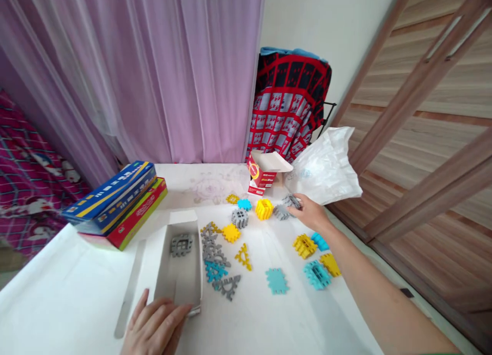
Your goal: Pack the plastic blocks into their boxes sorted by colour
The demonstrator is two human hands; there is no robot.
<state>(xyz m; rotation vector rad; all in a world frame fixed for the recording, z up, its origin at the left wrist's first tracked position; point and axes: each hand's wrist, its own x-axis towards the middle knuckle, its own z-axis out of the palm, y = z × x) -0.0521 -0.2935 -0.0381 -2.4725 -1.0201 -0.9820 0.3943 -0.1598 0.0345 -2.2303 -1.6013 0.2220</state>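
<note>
Rests the left hand (156, 324), grip unclear, on the near end of an open white box (188, 280) on the desk (253, 319), grey inside, long axis near to far. Beyond, grips in the right hand (310, 211) a grey notched block (289, 200) near a white bag (326, 165), direction unclear.

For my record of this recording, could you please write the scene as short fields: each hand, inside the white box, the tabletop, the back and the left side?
Left hand: on the near end of an open white cardboard box
Right hand: touching a grey toothed plastic piece; firmness of grip unclear
Inside box: grey toothed plastic block
Tabletop: yellow toothed plastic cube, turquoise toothed plastic square, others
Back: open red cardboard carton, white plastic bag
Left side: stacked blue cardboard boxes
</note>
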